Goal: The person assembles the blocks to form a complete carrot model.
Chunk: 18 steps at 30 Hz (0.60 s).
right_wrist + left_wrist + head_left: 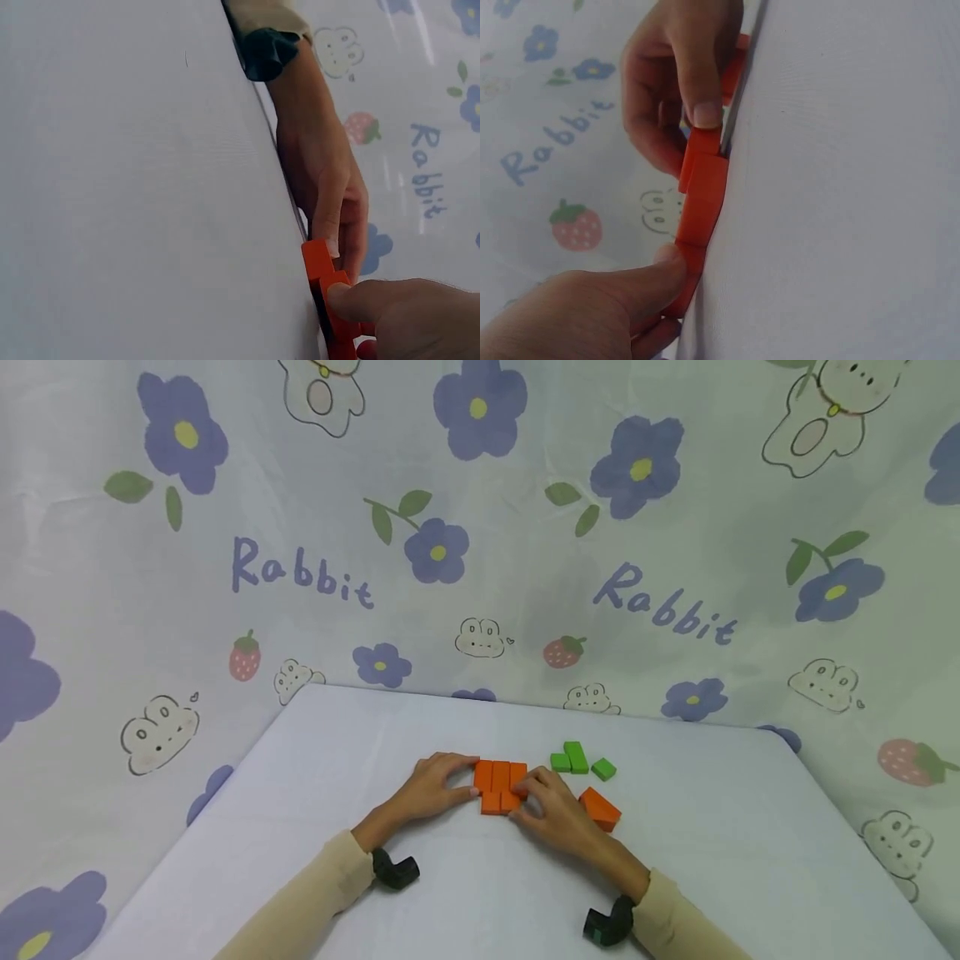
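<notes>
Several orange blocks (501,776) lie side by side on the white table, three in a back row and smaller ones before them. My left hand (429,788) is at the group's left end, its thumb and index finger pinching the leftmost orange block (483,775) at its front and back ends. On the other side, my right hand (558,814) pinches an orange block (335,283) at the group's front right, with the thumb (346,300) against its near face. My right fingers partly hide that block in the head view.
Beyond my right hand lie three green blocks (576,757). A larger angled orange block (599,808) sits right beside that hand. A cloth backdrop (480,593) with flowers and rabbits rises behind the table's far edge.
</notes>
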Motion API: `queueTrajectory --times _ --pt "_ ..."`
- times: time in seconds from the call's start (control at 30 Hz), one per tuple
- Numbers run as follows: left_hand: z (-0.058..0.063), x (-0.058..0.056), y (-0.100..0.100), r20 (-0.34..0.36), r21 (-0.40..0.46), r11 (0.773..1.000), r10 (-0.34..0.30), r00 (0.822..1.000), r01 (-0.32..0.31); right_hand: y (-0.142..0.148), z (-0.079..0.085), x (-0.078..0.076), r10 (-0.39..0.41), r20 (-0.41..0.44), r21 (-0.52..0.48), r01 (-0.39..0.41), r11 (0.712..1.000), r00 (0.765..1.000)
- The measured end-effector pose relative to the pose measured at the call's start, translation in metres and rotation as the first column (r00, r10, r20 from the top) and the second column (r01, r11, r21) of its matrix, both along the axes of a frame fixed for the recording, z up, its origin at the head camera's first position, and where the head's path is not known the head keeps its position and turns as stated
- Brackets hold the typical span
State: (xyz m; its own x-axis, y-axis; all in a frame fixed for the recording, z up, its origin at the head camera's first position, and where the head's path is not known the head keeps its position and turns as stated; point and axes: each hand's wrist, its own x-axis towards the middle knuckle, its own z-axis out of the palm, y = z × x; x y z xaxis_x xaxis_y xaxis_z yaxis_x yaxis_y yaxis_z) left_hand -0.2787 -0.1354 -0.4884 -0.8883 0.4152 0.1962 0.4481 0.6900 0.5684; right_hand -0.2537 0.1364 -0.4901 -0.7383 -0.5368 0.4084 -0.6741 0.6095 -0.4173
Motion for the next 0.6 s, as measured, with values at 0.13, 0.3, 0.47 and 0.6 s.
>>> queueTrajectory --times 0.13,0.3,0.47,0.6 --pt "0.0015 0.0005 0.0006 0.005 0.001 1.0 0.012 1.0 -0.012 0.0 0.0 -0.0004 0.016 -0.064 0.014 -0.016 1.0 0.998" --pt "0.0019 0.0002 0.0008 0.017 0.001 1.0 0.016 1.0 -0.016 0.0004 -0.0016 -0.001 0.032 -0.191 0.064 -0.02 0.998 0.981" --pt "0.0009 0.0003 0.0011 0.012 -0.002 1.0 0.009 1.0 -0.009 0.0006 -0.0048 -0.0002 0.034 -0.252 0.089 -0.012 0.996 0.967" --pt "0.0004 -0.0001 0.0007 0.007 -0.002 1.0 0.008 1.0 -0.008 -0.0004 -0.0051 -0.0004 0.035 -0.258 0.106 -0.007 0.994 0.965"
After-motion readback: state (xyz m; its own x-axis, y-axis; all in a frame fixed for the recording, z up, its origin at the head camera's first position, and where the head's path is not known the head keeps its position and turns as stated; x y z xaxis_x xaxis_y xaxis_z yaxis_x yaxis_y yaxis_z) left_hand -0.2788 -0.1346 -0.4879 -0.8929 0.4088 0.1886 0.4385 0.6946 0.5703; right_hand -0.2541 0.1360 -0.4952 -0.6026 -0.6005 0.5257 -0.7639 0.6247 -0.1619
